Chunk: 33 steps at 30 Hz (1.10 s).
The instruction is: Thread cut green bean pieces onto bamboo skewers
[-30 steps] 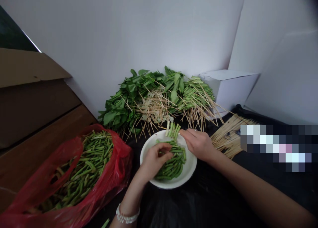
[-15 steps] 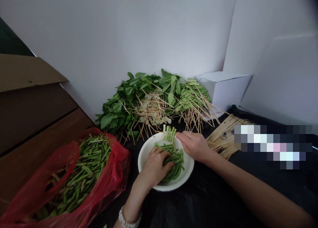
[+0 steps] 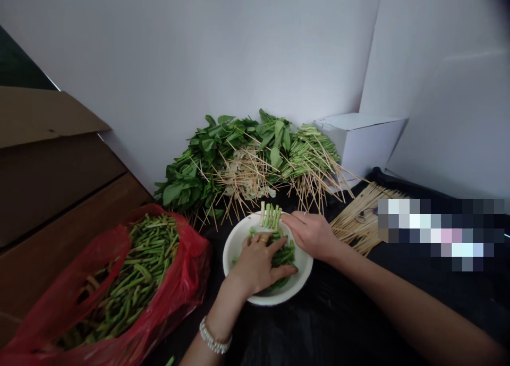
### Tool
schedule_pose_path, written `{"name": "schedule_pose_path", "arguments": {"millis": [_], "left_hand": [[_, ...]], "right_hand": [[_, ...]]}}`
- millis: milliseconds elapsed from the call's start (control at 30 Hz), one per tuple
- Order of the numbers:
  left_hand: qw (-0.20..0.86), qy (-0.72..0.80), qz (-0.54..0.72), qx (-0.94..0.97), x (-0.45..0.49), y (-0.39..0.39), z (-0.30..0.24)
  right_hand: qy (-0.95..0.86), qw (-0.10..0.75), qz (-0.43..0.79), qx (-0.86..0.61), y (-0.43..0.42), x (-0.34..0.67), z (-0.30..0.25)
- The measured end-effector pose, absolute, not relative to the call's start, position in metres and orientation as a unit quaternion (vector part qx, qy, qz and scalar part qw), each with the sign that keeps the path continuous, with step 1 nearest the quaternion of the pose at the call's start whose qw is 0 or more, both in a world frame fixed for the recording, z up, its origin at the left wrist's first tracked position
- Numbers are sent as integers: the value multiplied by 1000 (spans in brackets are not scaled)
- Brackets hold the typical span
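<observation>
A white bowl point(image 3: 228, 254) holds cut green vegetable stalks point(image 3: 287, 257), which look like long beans or garlic stems. My left hand point(image 3: 257, 262) rests on the stalks in the bowl, its fingers spread. At the bowl's far right rim, my right hand point(image 3: 313, 233) is closed in a pinch on a bamboo skewer, mostly hidden by the fingers. Several short pale-green stalk pieces point(image 3: 271, 216) sit side by side on that skewer, above the far rim of the bowl.
Left of the bowl lies a red plastic bag point(image 3: 195, 260) full of cut stalks. Behind are skewered leafy greens point(image 3: 179, 180), pale skewered pieces point(image 3: 245, 169) and skewered green stalks point(image 3: 311, 148) by a white box point(image 3: 366, 143). Loose skewers point(image 3: 358, 212) and scissors point(image 3: 360, 216) lie right.
My left hand has shifted right across the bowl, and its fingers have spread from a more curled pose. My right hand stays at the rim with the skewer.
</observation>
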State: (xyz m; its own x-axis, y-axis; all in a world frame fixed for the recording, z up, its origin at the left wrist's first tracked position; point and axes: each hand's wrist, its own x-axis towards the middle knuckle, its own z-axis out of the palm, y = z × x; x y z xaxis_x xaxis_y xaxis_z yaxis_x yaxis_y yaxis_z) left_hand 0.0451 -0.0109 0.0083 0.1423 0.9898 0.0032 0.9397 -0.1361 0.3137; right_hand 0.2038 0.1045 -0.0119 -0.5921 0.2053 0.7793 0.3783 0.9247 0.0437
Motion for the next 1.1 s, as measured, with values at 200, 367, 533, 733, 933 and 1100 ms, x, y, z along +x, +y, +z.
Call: {"name": "schedule_pose_path", "arguments": {"millis": [200, 367, 533, 733, 933, 1100], "left_hand": [[103, 648, 62, 752, 49, -8, 8], [115, 630, 60, 766, 43, -7, 5], [122, 639, 115, 751, 39, -6, 7], [94, 636, 84, 761, 45, -7, 8], [119, 604, 106, 781, 44, -8, 5], [137, 630, 279, 711, 36, -3, 2]], "right_hand": [[-885, 426, -102, -156, 103, 204, -11], [-886, 424, -107, -158, 103, 204, -11], [-885, 419, -117, -164, 104, 204, -10], [-888, 418, -108, -160, 103, 204, -11], [-889, 416, -108, -159, 103, 204, -11], [-881, 431, -109, -164, 104, 205, -9]]}}
